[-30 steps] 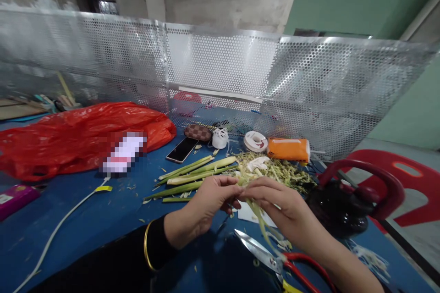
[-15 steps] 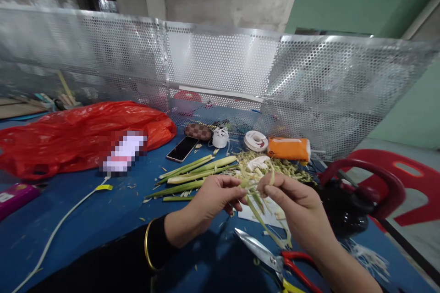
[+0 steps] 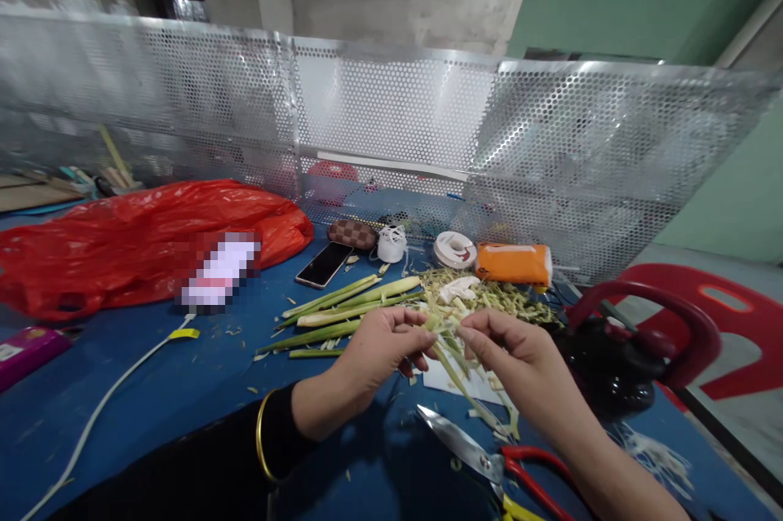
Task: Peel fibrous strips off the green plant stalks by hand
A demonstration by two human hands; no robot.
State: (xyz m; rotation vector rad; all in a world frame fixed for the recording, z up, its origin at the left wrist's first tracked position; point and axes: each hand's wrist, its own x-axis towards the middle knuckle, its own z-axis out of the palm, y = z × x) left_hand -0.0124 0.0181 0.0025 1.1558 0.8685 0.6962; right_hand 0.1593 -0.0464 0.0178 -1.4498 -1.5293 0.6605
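Note:
My left hand (image 3: 382, 350) is closed in a pinch around a small bunch of pale green plant strips (image 3: 453, 378), whose long ends hang down toward the table. Just to the right, my right hand (image 3: 517, 358) has thumb and forefinger pressed together at the top of the same bunch, on a thin strip; its exact shape is hard to see. Green plant stalks (image 3: 346, 313) lie beyond my left hand. Below the hands lie scissors (image 3: 465, 448) with red and yellow handles. Under the hanging strips is a white sheet (image 3: 435, 381), partly covered.
Behind my hands lies a heap of shredded plant pieces (image 3: 526, 305). A tape roll (image 3: 454, 250), an orange packet (image 3: 514, 264) and a dark phone (image 3: 324, 265) lie farther back. A black kettle (image 3: 605, 374) stands right; a red plastic bag (image 3: 152, 219) spreads left.
My right hand has tipped slightly lower, its fingertips reaching toward my left hand's. The curled strip that stood up from its pinch no longer shows there. My left hand has hardly moved.

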